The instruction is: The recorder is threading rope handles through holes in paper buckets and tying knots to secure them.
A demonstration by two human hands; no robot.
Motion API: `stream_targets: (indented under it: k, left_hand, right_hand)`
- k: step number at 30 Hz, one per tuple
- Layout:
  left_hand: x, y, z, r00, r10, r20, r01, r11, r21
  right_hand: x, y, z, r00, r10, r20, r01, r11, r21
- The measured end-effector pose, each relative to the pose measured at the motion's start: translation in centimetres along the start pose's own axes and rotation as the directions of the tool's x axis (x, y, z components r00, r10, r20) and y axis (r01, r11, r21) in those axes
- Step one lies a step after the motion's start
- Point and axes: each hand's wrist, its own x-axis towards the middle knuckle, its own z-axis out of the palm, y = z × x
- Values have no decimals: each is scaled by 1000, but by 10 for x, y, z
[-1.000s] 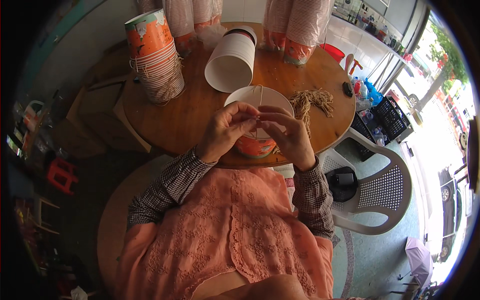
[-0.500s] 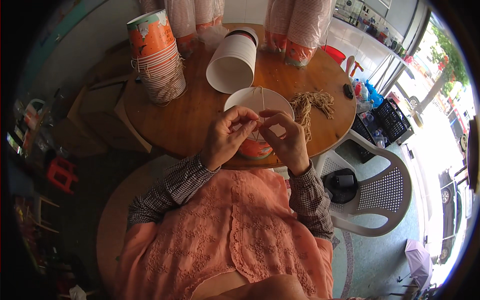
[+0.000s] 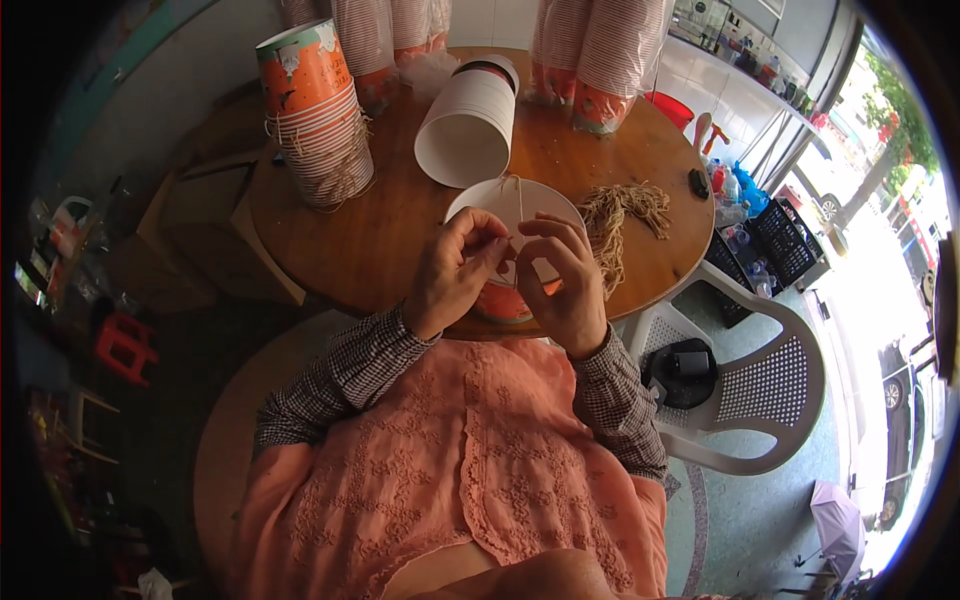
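A paper bucket [image 3: 500, 305], orange outside and white inside, stands at the near edge of the table. A thin string [image 3: 521, 200] is fixed at its far rim and runs across the opening toward me. Above the near rim, my left hand [image 3: 448, 270] pinches the string between thumb and fingertips. Close beside it, my right hand [image 3: 566, 285] also pinches the string, thumb and forefinger closed in a ring. The fingers partly hide the string's end and any knot. To the right of the bucket lies a bundle of loose tan strings [image 3: 625, 215].
On the round wooden table [image 3: 400, 270] stand a stack of orange buckets with strings [image 3: 315, 90] and plastic-wrapped bucket stacks [image 3: 615, 60]. A white bucket stack [image 3: 465, 135] lies on its side. To the right are a white plastic chair [image 3: 765, 390] and a black crate [image 3: 785, 240].
My right hand has moved slightly down, and its fingertips have drawn a little apart from those of my left hand. The left hand stays nearly in place.
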Motion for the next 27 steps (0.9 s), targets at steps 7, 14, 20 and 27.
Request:
stream_targets:
  k: [7,14,20,27]
  left_hand:
    - [-4,1,1,999,39,12,-40,992,118]
    - [-4,13,1,996,-11,88,-8,977,212]
    - [0,16,-2,995,-11,101,-20,953,301]
    - [6,20,-9,978,-98,186,99,995,3]
  right_hand:
    - [1,1,-2,998,-63,-32,61,997,-53]
    - [1,5,-6,998,-47,-29,45,998,-45]
    - [1,4,-6,999,-38,-23,37,999,-34]
    - [-1,6,-2,999,-29,-23,29,999,-15]
